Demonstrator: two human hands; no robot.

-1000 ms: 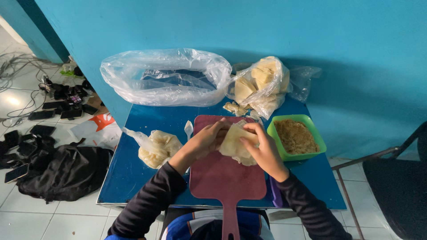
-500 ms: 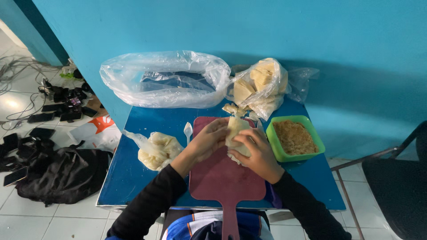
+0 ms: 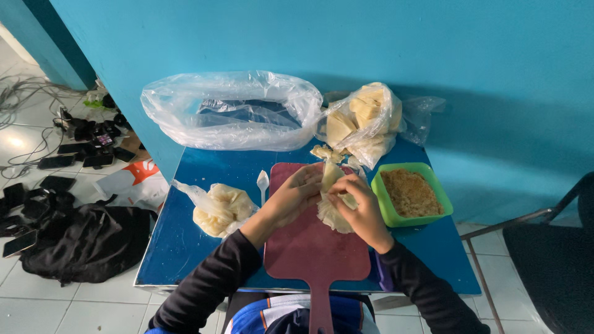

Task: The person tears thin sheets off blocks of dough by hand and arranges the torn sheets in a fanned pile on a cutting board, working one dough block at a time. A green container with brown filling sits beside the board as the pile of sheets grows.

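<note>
Over a dark red cutting board [image 3: 309, 247] both hands work a pale, thin dough wrapper [image 3: 333, 210]. My left hand [image 3: 294, 196] pinches its left edge from the side. My right hand [image 3: 361, 207] grips the wrapper's right side, fingers curled around it. The sheet stands partly upright between the two hands, folded. A white plastic spoon [image 3: 263, 184] lies on the blue table [image 3: 179, 235] just left of the board. A green square tub of brownish crumbly filling [image 3: 410, 193] sits right of my right hand.
A small clear bag of pale dough pieces [image 3: 219, 207] lies left of the board. A large open clear bag [image 3: 232, 111] and a bag of stacked pale wrappers [image 3: 365, 120] stand at the back against the blue wall. Black bag [image 3: 68, 244], cables on floor left; chair [image 3: 550, 266] right.
The hands have drawn closer together and folded the wrapper up from a flatter sheet into a narrower, upright bundle on the board.
</note>
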